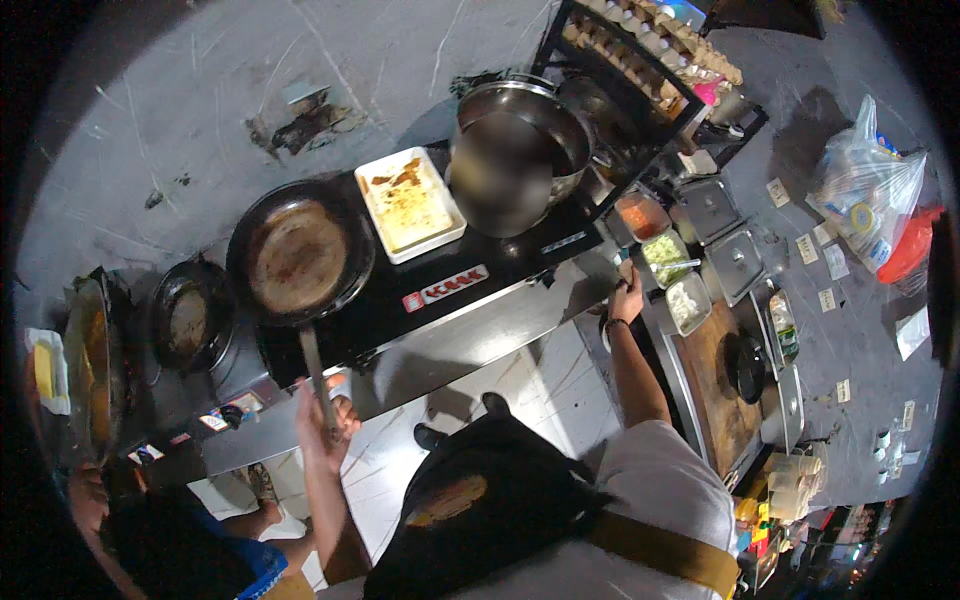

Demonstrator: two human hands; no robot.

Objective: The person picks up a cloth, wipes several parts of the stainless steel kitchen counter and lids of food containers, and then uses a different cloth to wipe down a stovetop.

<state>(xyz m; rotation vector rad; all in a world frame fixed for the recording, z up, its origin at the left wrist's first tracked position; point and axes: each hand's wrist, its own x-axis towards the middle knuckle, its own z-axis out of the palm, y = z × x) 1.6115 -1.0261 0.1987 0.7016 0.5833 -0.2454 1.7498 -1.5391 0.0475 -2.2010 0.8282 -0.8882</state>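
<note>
A large dark frying pan [300,255] sits on the black cooktop with its long handle towards me, and my left hand [328,420] is closed around that handle. Beside it, a white rectangular tray [459,231] bears yellowish and brown residue. A big metal pot [574,135] stands further right, partly blurred. My right hand [626,296] is stretched out to the right, by the food containers; its fingers are around something small and pale that I cannot make out. Nearest to it are containers of chopped green vegetable [664,256], orange bits [641,216] and white pieces [686,304].
A smaller black pan [191,315] is on the left. Another person's hand [88,491] is at the lower left, near a further pan [96,375]. A black rack [637,41] holds egg trays. Right of me is a wooden board [720,375] with a small black pan [750,369].
</note>
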